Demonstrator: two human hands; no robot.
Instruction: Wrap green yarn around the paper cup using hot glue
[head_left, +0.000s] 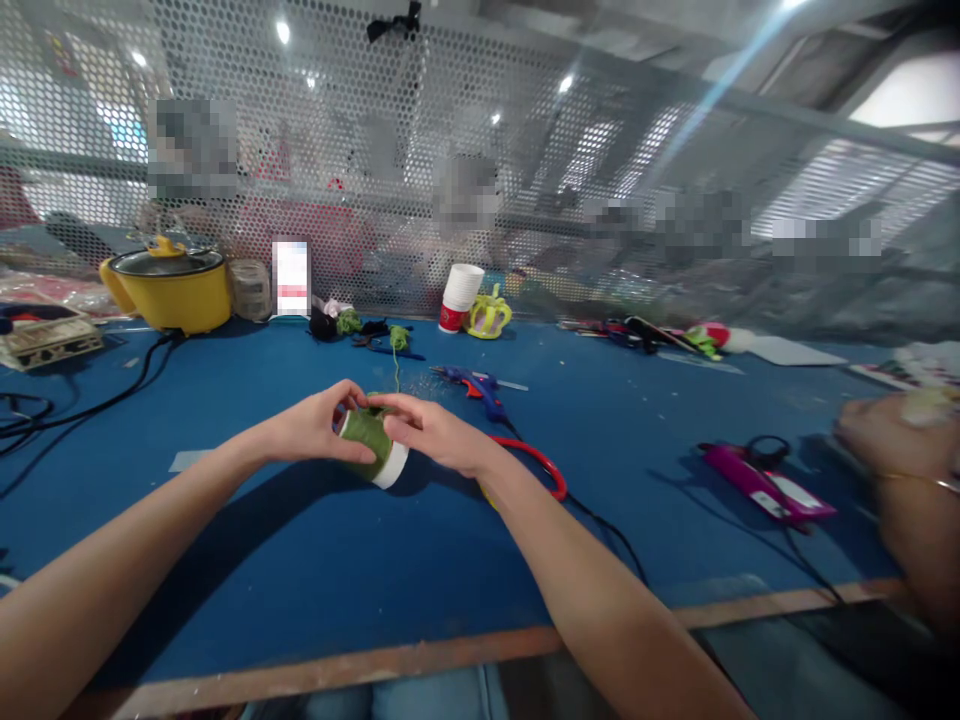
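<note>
A white paper cup (377, 443), partly covered in green yarn, is tilted between a person's two bare hands, left of centre on a blue worktop (315, 590); whether its underside touches the surface cannot be told. The left hand (319, 428) is clasped on the cup's nine o'clock side, its thumb across the front. The right hand (435, 432) closes over it from three o'clock, and the fingers of both nearly meet at the top. From the cup, a strand runs toward twelve to a small yarn ball (399, 338). At two o'clock, near the right hand, lies a blue glue gun (480, 388); at three, a red ring (551, 470) sits partly hidden by the right forearm, narrowing the room there. At one o'clock stand stacked cups (459, 297) beside a yellow openwork piece (489, 314). A lit phone screen (291, 278) is at eleven, and a yellow pot (180, 292) at ten. Toward six, a broad stretch of blue reaches the wooden near edge (427, 655). Well off at three lie a purple object (765, 485) with a cord and, beyond it, another person's hand (896, 437), blurred. A perforated screen (360, 140) closes the far edge.
</note>
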